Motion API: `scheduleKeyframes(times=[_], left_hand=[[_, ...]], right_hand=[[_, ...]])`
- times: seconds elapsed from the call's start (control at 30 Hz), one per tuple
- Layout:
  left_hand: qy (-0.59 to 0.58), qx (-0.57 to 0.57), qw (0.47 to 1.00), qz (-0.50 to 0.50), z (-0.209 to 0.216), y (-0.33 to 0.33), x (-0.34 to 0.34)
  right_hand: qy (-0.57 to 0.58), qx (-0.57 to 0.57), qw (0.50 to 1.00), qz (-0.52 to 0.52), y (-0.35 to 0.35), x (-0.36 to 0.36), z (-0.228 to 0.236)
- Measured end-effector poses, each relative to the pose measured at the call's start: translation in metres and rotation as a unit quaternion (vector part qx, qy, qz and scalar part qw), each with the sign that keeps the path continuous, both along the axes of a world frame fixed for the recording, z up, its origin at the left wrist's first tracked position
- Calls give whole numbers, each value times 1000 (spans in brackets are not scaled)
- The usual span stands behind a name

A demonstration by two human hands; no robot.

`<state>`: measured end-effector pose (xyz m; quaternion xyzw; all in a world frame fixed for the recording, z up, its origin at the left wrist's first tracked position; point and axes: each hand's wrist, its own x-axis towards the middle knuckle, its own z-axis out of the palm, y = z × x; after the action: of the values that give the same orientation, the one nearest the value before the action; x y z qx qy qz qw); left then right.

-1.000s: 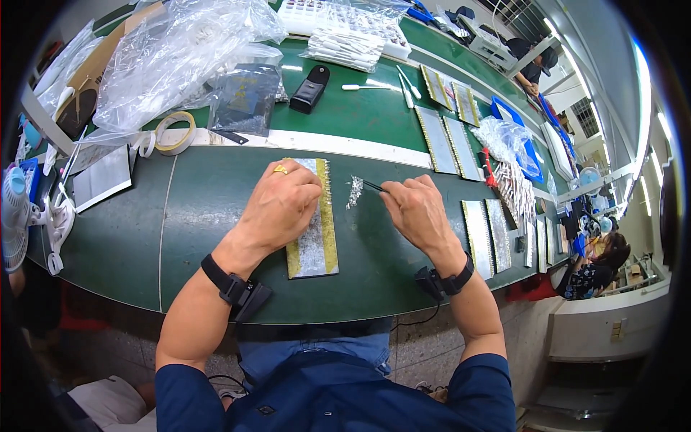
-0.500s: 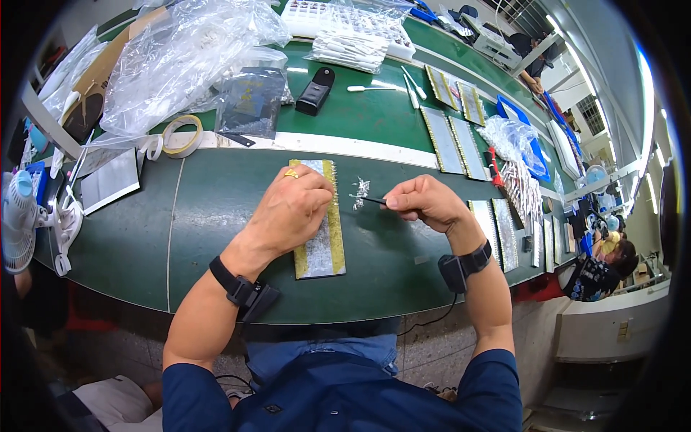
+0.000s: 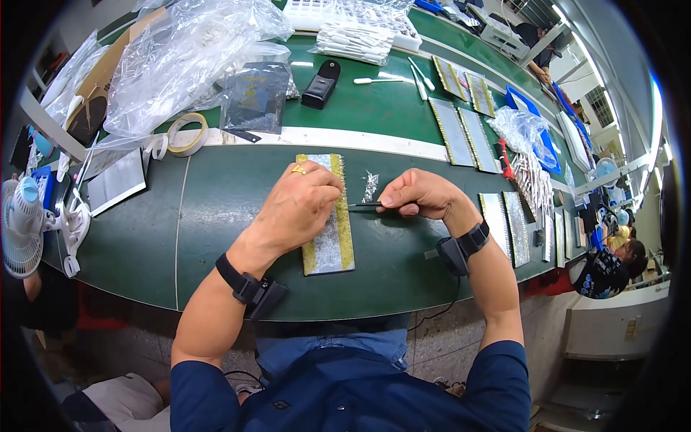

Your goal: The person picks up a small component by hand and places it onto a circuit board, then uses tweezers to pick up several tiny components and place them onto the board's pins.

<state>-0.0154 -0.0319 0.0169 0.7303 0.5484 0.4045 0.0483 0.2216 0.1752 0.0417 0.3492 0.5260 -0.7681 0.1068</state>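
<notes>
In front of me on the green table lies a narrow plate point(image 3: 330, 253), grey down the middle, with yellow strips along both long sides and small pins along its right edge. My left hand point(image 3: 302, 203) is over the plate's upper half, fingers curled and pressed together at the right edge; what they pinch is hidden. Between thumb and fingers of my right hand point(image 3: 423, 194) is a pair of dark, slim tweezers point(image 3: 367, 205), their tip close to the plate's pinned edge. Just beyond the tweezers sits a small heap of tiny silvery pieces point(image 3: 370, 186).
Similar plates point(image 3: 504, 225) lie at the right, with more farther back. A tape roll point(image 3: 188, 135), a black pouch point(image 3: 321, 85) and clear plastic bags point(image 3: 194, 65) stand beyond the white strip. A small fan point(image 3: 26, 223) is at the left edge.
The tweezers' tip has moved from the heap of silvery pieces leftward and nearer to the plate's right edge. My left hand stays on the plate. The whole view has shifted slightly.
</notes>
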Motion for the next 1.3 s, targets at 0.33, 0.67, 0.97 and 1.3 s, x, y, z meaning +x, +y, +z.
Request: scheduleKeyframes(times=[0.33, 0.67, 0.97, 1.3], left_hand=[[0, -15, 1000, 6, -3, 1, -1], [0, -28, 1000, 6, -2, 1, -1], [1, -26, 1000, 8, -1, 0, 0], [8, -50, 999, 9, 2, 0, -1]], right_hand=[[-3, -8, 1000, -4, 4, -1, -4], [-8, -2, 1000, -8, 4, -3, -7], [-15, 6, 1000, -14, 2, -5, -5], [18, 3, 999, -51, 5, 15, -4]])
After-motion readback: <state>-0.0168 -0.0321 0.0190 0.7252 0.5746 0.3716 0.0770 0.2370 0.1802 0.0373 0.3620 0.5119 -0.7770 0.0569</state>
